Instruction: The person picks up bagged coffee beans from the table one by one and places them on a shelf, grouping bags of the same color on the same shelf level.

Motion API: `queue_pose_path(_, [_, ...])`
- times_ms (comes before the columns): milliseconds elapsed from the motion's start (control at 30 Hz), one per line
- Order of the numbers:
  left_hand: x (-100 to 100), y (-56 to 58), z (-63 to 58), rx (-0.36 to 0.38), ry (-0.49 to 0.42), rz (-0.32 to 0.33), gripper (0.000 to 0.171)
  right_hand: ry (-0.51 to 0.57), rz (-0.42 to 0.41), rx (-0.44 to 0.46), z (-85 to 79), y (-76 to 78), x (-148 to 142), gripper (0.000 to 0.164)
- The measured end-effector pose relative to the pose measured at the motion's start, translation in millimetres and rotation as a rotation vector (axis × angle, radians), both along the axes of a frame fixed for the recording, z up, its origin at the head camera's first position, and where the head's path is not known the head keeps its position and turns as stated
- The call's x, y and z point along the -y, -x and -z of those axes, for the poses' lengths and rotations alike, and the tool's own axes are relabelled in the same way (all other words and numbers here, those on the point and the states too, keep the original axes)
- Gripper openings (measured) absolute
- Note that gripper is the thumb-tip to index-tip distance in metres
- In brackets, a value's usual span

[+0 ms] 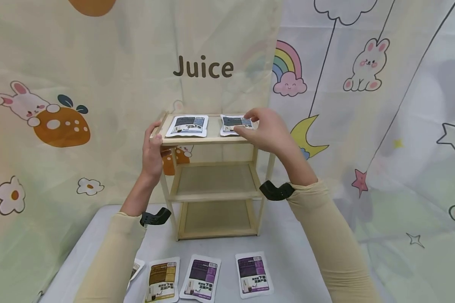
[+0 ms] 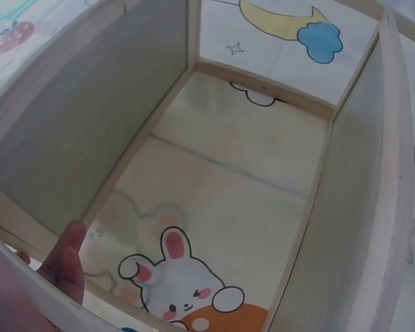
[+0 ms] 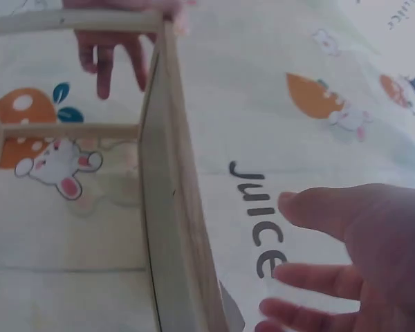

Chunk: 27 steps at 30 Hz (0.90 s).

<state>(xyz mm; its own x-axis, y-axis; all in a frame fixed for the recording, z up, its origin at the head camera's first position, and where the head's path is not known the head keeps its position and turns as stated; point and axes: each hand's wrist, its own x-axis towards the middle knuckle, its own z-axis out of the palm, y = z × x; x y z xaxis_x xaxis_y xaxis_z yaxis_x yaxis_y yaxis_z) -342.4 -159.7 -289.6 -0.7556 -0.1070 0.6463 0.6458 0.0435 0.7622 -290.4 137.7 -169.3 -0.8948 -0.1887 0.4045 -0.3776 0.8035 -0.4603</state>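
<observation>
A light wooden three-tier rack (image 1: pixel 212 141) stands on a white table. Two flat white pouches with blue-grey labels lie on its top tier, a left pouch (image 1: pixel 187 126) and a right pouch (image 1: pixel 231 124). My left hand (image 1: pixel 152 155) grips the top tier's left end, thumb above and fingers reaching beneath; those fingers (image 3: pixel 104 72) hang below the rim in the right wrist view. Over the right pouch is my right hand (image 1: pixel 269 130), its thumb and fingers spread apart. Whether its fingertips touch the pouch I cannot tell. The right wrist view shows nothing between them.
On the table before the rack lie a brown-labelled pouch (image 1: pixel 162 278), two purple-labelled pouches (image 1: pixel 201 277) (image 1: pixel 254 274) and another pouch (image 1: pixel 136 268), partly hidden by my left sleeve. The middle tier (image 1: pixel 216 181) and bottom tier (image 1: pixel 218 219) sit below. A printed curtain (image 1: pixel 129 63) hangs behind.
</observation>
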Motion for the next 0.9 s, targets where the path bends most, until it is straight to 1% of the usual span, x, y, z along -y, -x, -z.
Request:
queue_pose_path(67, [0,-0.1,0.3,0.002,-0.003,-0.006,0.05,0.078,-0.043,-0.04,9.6,-8.3,-6,0.047])
queue_pose_path(133, [1,-0.1,0.9,0.008,-0.007,-0.012,0.05,0.145,-0.068,-0.069,22.4,-15.5,-13,0.041])
queue_pose_path(233, [2,0.6,1.5,0.016,-0.016,-0.012,0.049,0.216,-0.1,-0.1,43.8,-24.4,-23,0.035])
queue_pose_path(367, [2,2.0,0.6,0.006,-0.034,-0.017,0.048,0.259,-0.197,-0.14,76.0,-34.0,-34,0.026])
queue_pose_path(433, [2,2.6,0.0,-0.001,-0.038,-0.023,0.048,0.259,-0.249,-0.144,95.4,-39.2,-39,0.025])
queue_pose_path(533, [1,2.8,0.8,0.003,-0.045,-0.016,0.049,0.255,-0.288,-0.102,130.4,-49.1,-44,0.025])
queue_pose_path(633, [-1,1.6,3.1,0.012,-0.045,-0.007,0.051,0.259,-0.295,-0.019,168.4,-59.7,-48,0.026])
queue_pose_path(767, [-3,1.2,4.1,-0.008,-0.045,0.02,0.052,0.279,-0.27,0.076,215.7,-69.6,-52,0.028])
queue_pose_path(900, [-2,2.9,2.0,-0.024,-0.05,0.027,0.051,0.283,-0.226,0.124,257.9,-75.3,-54,0.029])
